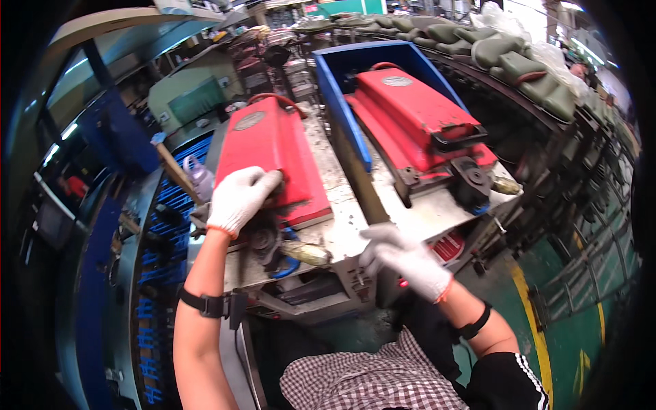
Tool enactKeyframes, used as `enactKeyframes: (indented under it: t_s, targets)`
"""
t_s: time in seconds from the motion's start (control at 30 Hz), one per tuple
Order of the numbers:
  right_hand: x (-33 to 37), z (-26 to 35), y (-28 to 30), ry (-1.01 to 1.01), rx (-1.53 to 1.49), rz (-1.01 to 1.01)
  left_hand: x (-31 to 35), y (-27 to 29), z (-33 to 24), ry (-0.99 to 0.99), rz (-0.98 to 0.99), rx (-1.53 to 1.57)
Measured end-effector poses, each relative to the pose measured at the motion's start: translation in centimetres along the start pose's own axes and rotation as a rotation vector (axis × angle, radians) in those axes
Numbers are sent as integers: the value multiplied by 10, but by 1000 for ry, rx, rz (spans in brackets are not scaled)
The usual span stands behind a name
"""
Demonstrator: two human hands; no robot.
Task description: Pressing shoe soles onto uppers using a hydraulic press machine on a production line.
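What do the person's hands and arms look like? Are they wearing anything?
Both hands wear white knit gloves with orange cuffs: the left hand and the right hand. Each forearm is bare, with a black strap around it; the right one sits near a black sleeve with white stripes.

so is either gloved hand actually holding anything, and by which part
The left hand grips the near lower edge of the red metal machine housing. The right hand rests at the grimy workbench's front edge; a hold cannot be told.
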State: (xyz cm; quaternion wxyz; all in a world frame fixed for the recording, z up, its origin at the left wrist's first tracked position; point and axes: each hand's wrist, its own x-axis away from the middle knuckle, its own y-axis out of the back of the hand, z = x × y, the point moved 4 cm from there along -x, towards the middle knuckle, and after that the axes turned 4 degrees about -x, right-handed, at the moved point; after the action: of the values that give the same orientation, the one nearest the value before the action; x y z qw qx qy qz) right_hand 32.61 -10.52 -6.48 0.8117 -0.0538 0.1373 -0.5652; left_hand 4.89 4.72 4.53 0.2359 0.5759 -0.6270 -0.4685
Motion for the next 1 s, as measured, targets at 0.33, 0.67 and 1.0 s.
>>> enactKeyframes:
  t_s: [0.33,0.67,1.0]
  targets:
    - [83,102,239,43,1623,-831,23,-68,-147,-643,-256,105]
    - [95,83,98,-212,1473,-618,-8,-163,-207,-853,-123,-188]
    - [-28,154,165,-42,1521,-298,-62,-83,-260,-1014,-592,-22]
